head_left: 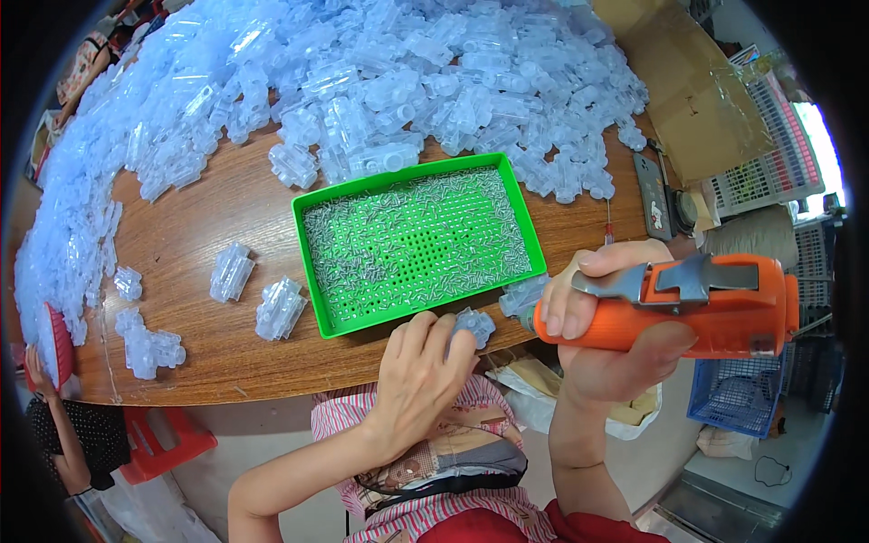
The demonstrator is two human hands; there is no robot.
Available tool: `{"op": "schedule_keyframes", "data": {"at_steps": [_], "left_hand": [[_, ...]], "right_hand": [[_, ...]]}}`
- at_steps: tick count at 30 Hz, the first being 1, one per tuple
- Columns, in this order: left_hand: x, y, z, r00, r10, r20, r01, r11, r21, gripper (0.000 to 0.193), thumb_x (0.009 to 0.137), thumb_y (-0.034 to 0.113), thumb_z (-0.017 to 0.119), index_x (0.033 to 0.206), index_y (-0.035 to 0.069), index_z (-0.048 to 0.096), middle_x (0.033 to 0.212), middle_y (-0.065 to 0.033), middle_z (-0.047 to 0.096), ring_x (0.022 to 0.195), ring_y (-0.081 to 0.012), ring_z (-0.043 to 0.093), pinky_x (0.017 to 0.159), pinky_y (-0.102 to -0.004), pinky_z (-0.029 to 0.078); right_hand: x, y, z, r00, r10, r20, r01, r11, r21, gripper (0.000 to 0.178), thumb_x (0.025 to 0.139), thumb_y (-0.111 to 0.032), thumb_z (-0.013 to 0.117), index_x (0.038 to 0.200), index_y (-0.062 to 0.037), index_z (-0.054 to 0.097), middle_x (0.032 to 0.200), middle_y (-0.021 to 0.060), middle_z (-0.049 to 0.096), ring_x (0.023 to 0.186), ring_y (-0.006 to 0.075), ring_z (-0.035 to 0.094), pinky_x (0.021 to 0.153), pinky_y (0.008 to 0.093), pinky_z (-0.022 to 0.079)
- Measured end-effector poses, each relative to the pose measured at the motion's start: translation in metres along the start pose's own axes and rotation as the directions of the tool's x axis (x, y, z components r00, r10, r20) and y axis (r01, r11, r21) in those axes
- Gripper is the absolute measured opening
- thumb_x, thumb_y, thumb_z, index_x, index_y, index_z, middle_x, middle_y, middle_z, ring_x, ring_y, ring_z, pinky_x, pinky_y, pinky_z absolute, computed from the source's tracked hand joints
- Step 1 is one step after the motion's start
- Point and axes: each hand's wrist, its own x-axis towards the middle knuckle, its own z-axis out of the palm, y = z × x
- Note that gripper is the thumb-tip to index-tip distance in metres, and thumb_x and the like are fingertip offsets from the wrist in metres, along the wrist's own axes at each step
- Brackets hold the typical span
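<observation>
My right hand [625, 335] is wrapped round an orange electric screwdriver [706, 303] with a metal hook piece along its upper side. Its narrow end points left, close to a clear plastic part [525, 295] near the table edge. Just in front of the green tray, my left hand [421, 371] has its fingers bent over another clear plastic part [474, 326], which is partly hidden by them. The green perforated tray [303, 242] holds a scattered layer of small silver screws [362, 267].
A large heap of clear plastic parts [389, 81] covers the table's far and left sides. Loose parts [232, 271] lie left of the tray. A phone [652, 195], a red-handled screwdriver [608, 233] and a cardboard box [697, 109] are at right. Another person's hand [38, 371] shows far left.
</observation>
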Motion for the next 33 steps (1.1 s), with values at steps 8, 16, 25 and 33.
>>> {"op": "schedule_keyframes", "data": {"at_steps": [8, 16, 25, 33], "left_hand": [[-0.043, 0.006, -0.052, 0.891, -0.357, 0.280, 0.453, 0.669, -0.589, 0.082, 0.080, 0.015, 0.074, 0.141, -0.009, 0.025, 0.103, -0.0212, 0.047, 0.093, -0.0328, 0.052, 0.080, -0.0372, 0.047], [-0.090, 0.006, -0.034, 0.715, -0.577, 0.394, 0.624, 0.274, -0.732, 0.060, 0.079, 0.016, 0.079, 0.118, 0.003, 0.035, 0.105, -0.0080, 0.057, 0.088, -0.0127, 0.060, 0.072, -0.0279, 0.051], [-0.085, 0.007, -0.004, 0.629, -0.614, 0.476, 0.416, -0.251, -0.874, 0.034, 0.088, 0.020, 0.069, 0.107, 0.000, 0.049, 0.089, -0.0037, 0.062, 0.083, -0.0089, 0.058, 0.071, -0.0271, 0.049], [-0.086, 0.005, -0.001, 0.626, -0.582, 0.519, 0.510, -0.198, -0.837, 0.025, 0.099, 0.025, 0.050, 0.102, 0.000, 0.045, 0.075, -0.0053, 0.056, 0.065, -0.0107, 0.055, 0.057, -0.0281, 0.046]], "right_hand": [[-0.011, -0.002, 0.010, 0.994, -0.003, 0.105, -0.026, 0.959, 0.281, 0.081, 0.080, -0.079, 0.042, 0.094, 0.0000, 0.051, 0.052, 0.0014, 0.044, 0.043, 0.0129, 0.044, 0.038, 0.0251, 0.035], [-0.029, 0.005, 0.039, 0.912, 0.035, 0.408, -0.180, 0.929, 0.324, 0.078, 0.076, -0.080, 0.048, 0.093, -0.0037, 0.047, 0.057, 0.0004, 0.047, 0.046, 0.0114, 0.046, 0.039, 0.0246, 0.037], [-0.044, 0.013, 0.055, 0.837, 0.097, 0.539, -0.347, 0.856, 0.384, 0.026, 0.082, -0.020, 0.073, 0.091, -0.0043, 0.054, 0.064, 0.0070, 0.056, 0.057, 0.0211, 0.056, 0.053, 0.0327, 0.046], [-0.040, 0.017, 0.057, 0.828, 0.030, 0.560, -0.247, 0.916, 0.315, 0.027, 0.083, -0.016, 0.071, 0.099, -0.0061, 0.051, 0.062, 0.0040, 0.056, 0.053, 0.0203, 0.057, 0.051, 0.0338, 0.048]]}}
